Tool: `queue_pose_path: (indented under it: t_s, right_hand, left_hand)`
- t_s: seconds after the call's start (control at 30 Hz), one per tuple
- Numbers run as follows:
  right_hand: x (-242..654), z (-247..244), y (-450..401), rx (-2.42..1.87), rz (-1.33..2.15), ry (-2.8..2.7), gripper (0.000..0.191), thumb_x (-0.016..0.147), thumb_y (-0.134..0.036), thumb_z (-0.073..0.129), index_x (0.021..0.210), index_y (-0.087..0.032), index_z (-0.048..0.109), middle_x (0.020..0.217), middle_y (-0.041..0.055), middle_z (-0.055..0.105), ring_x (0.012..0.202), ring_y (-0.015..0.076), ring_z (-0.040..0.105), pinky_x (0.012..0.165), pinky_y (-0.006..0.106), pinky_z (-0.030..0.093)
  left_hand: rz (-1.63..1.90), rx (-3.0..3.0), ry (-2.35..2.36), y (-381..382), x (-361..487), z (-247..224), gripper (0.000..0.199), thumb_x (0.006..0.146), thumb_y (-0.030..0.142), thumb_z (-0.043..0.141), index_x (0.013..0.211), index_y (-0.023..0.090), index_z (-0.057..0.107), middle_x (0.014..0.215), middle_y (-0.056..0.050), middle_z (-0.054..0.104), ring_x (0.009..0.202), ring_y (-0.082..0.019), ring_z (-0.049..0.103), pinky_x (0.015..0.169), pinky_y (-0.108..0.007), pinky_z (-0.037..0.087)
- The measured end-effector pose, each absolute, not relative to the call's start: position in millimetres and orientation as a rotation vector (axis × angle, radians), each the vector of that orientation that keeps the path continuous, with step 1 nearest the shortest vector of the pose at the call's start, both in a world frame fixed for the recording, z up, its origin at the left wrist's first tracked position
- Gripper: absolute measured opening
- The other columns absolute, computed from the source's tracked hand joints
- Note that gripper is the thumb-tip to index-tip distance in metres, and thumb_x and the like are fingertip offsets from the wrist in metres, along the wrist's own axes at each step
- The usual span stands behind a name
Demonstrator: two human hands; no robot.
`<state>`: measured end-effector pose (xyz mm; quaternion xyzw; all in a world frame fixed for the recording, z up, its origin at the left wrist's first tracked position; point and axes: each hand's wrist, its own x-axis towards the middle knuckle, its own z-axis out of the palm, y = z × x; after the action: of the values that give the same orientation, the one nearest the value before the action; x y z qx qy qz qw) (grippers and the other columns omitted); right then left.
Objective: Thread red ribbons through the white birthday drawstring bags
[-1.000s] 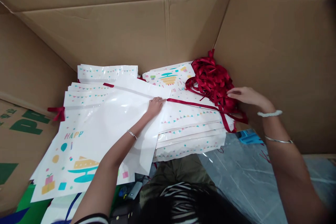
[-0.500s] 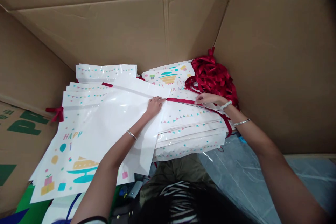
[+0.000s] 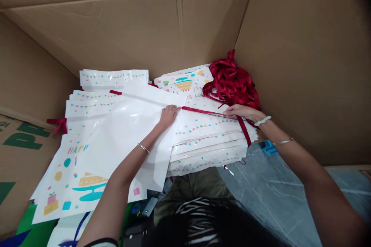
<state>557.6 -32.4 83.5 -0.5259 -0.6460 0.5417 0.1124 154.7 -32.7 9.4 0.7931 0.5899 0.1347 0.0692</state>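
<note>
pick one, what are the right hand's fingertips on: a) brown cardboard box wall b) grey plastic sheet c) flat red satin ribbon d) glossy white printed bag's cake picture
C. The right hand has its fingertips on the flat red satin ribbon where it lies across the white printed bags, apart from the brown cardboard wall.
</note>
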Motion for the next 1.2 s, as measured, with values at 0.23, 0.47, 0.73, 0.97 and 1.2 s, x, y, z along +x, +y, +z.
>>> queue_pose_path:
  t_s: [0.23,0.47,0.73,0.97,1.2]
  right_hand:
    - [559.4,95.6,-47.7,-1.674,1.538,-1.938,0.069,0.047,-0.081,0.087,0.072,-0.018,0.077,0.066,0.0046,0.062,0.068,0.0155,0.049,0.063,0.03,0.034]
    - [577.6,85.0,-46.0,-1.633,1.556,-1.975,0.068,0.052,-0.081,0.084,0.079,-0.019,0.08,0.078,0.0066,0.069,0.077,0.0189,0.055,0.07,0.032,0.038]
    - [592.6,76.4,-55.3,-1.543,1.422,-1.881,0.073,0.056,-0.088,0.077,0.082,-0.019,0.07,0.088,0.007,0.068,0.083,0.0208,0.057,0.073,0.031,0.042]
    - [609.8,69.9,-54.6,-1.538,1.463,-2.003,0.069,0.058,-0.081,0.082,0.081,-0.017,0.069,0.079,0.0038,0.063,0.073,0.0157,0.051,0.068,0.028,0.036]
    - [611.9,77.0,-59.4,-1.568,1.511,-2.018,0.071,0.055,-0.08,0.084,0.086,-0.016,0.072,0.077,0.0044,0.064,0.072,0.0161,0.053,0.068,0.028,0.037]
  left_hand:
    - [0.411,2.371,1.776,-33.1,155.2,11.0,0.05,0.101,0.015,0.039,0.14,0.03,0.067,0.137,-0.01,0.064,0.131,-0.028,0.053,0.106,-0.047,0.041]
    - [0.389,2.389,1.786,-31.9,154.6,9.7,0.051,0.101,0.015,0.04,0.141,0.03,0.066,0.137,-0.009,0.064,0.131,-0.028,0.053,0.106,-0.045,0.042]
    - [0.382,2.379,1.782,-32.4,155.4,10.8,0.051,0.101,0.015,0.039,0.141,0.03,0.067,0.137,-0.009,0.064,0.131,-0.028,0.052,0.106,-0.046,0.041]
    - [0.393,2.374,1.788,-33.7,156.2,12.7,0.05,0.101,0.016,0.039,0.141,0.029,0.067,0.136,-0.01,0.064,0.13,-0.028,0.053,0.107,-0.046,0.041]
    - [0.395,2.372,1.793,-33.6,156.6,12.9,0.05,0.101,0.015,0.039,0.141,0.028,0.067,0.137,-0.01,0.064,0.131,-0.028,0.053,0.107,-0.047,0.042]
